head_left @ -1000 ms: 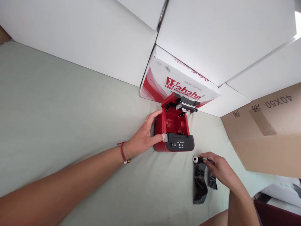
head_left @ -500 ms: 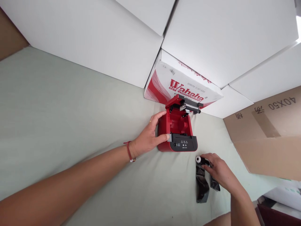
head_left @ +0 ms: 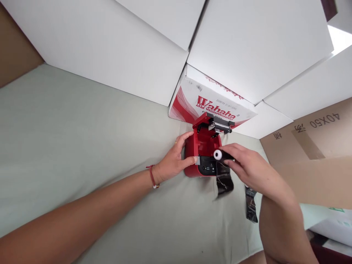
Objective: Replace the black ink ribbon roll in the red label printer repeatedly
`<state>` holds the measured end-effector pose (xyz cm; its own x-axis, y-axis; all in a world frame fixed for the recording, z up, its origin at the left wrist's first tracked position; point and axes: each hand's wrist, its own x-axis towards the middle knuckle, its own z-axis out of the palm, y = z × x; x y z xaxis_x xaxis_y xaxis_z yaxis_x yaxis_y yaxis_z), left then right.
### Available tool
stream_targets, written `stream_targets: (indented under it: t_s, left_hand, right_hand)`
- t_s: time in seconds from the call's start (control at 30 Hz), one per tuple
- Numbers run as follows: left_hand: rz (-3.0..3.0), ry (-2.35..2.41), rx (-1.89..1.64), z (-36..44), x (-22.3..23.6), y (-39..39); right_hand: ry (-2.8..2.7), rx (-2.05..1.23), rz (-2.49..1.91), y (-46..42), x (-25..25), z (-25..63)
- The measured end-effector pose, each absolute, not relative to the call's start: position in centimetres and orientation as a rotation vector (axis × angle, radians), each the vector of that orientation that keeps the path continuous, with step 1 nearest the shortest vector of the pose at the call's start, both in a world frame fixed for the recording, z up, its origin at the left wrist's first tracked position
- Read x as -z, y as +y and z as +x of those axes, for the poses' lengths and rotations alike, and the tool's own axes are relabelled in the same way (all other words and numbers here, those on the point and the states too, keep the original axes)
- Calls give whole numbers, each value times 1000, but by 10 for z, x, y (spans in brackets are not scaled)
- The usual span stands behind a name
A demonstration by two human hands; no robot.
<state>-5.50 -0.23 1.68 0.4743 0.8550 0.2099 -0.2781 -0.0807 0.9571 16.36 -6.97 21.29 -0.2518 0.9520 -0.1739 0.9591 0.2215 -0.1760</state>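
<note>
A red label printer (head_left: 209, 143) stands on the pale green cloth with its lid (head_left: 213, 120) tipped up and its red bay exposed. My left hand (head_left: 176, 156) grips the printer's left side, thumb on the front corner and fingers toward the back. My right hand (head_left: 247, 165) pinches a black ribbon roll (head_left: 218, 154) with a white core end, just above the printer's front right. A loose length of shiny black film (head_left: 224, 182) hangs from the roll and covers part of the black control panel (head_left: 208, 168).
Behind the printer lies a white and red Wahaba-style carton (head_left: 214, 99) under tall white boxes (head_left: 115, 47). A brown cardboard box (head_left: 308, 154) stands at the right. Another black film strip (head_left: 250, 205) lies on the cloth (head_left: 110, 146) below my right wrist.
My right hand has lifted the ribbon roll and carried it up and left to the printer, its film trailing. My left hand keeps its grip on the printer.
</note>
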Motion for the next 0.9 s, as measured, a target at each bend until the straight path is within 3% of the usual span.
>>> stream_targets:
  t_s: [0.1, 0.23, 0.73, 0.9]
  left_hand:
    - [1333, 558, -1053, -54, -14, -2]
    - [1332, 551, -1050, -54, -15, -3]
    - [1321, 549, -1034, -53, -17, -3]
    - [1318, 549, -1039, -54, -18, -4]
  right_hand:
    - [2215, 113, 1865, -51, -197, 132]
    - [2022, 7, 1777, -32, -186, 108]
    - [2212, 269, 1946, 4, -153, 124]
    - [2503, 358, 2049, -16, -158, 143]
